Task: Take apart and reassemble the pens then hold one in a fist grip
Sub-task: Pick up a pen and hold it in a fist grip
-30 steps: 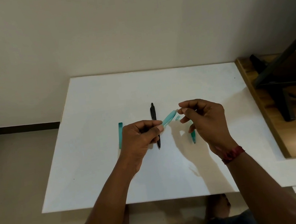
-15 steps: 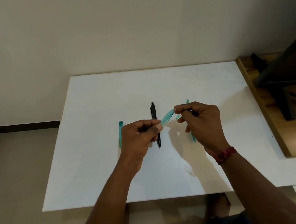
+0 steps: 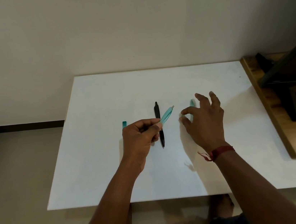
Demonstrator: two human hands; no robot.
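Observation:
My left hand grips a translucent teal pen barrel, which sticks out up and to the right over the white table. A whole black pen lies on the table just behind that hand. My right hand hovers low over the table to the right, fingers spread. Its thumb and forefinger pinch what looks like a small pale teal pen part. Another teal pen piece lies partly hidden under the right hand. A further teal piece shows at the left, mostly hidden by my left hand.
The table's back edge meets a plain wall. A wooden surface with a dark metal stand adjoins the table on the right. My knees show below the near edge.
My right hand has pulled away from the barrel's end, moved right and down toward the table, and spread its fingers. The left hand keeps the barrel in about the same place.

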